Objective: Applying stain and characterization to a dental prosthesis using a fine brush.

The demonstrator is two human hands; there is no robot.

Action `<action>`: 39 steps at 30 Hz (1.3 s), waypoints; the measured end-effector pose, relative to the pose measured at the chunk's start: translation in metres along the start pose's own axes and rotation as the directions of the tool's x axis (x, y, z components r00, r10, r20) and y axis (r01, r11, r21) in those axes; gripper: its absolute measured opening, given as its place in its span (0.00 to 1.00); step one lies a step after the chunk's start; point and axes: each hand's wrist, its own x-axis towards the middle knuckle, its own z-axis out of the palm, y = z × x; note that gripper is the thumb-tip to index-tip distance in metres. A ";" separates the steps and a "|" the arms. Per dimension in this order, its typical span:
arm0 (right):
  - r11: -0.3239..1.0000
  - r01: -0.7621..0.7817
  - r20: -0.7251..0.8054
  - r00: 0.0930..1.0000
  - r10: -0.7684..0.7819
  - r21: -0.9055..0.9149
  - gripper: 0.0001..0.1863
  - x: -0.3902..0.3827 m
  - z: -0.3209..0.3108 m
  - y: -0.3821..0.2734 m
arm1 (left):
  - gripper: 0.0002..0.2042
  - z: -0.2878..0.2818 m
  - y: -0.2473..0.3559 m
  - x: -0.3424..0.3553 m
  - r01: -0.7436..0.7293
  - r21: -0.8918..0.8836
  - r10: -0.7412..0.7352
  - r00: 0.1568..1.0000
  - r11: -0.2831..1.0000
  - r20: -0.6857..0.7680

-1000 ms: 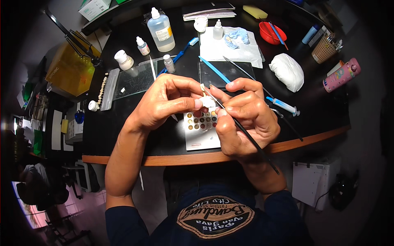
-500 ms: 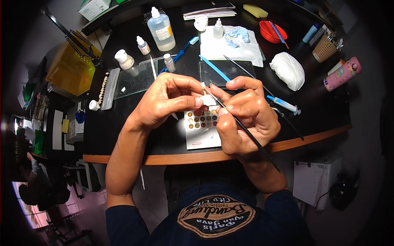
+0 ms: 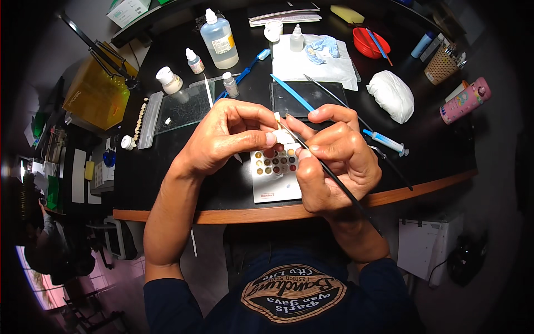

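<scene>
My left hand (image 3: pixel 225 138) pinches a small white tooth-shaped piece (image 3: pixel 282 135) between thumb and fingertips, above the black desk. My right hand (image 3: pixel 334 158) grips a thin black brush (image 3: pixel 329 173) like a pen, its tip touching the white piece. Under both hands lies a white palette card (image 3: pixel 276 175) with several small wells of brown, red and yellow colour. The two hands touch each other at the fingertips.
On the black desk (image 3: pixel 434 167) lie a glass slab (image 3: pixel 183 106), a strip of white teeth (image 3: pixel 140 119), several small bottles (image 3: pixel 219 39), a dark tablet (image 3: pixel 308 97), a blue-handled tool (image 3: pixel 292 92), a syringe (image 3: pixel 384 142), a white lump (image 3: pixel 391 94), a red bowl (image 3: pixel 370 42), a pink case (image 3: pixel 464 100).
Both hands stay together over the palette; the brush tip shifts only slightly against the white piece.
</scene>
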 end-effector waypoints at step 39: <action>0.999 0.026 0.102 0.995 -0.023 -0.030 0.07 -0.004 -0.009 0.006 | 0.12 -0.004 0.000 0.001 -0.005 0.048 0.004 1.000 0.999 0.019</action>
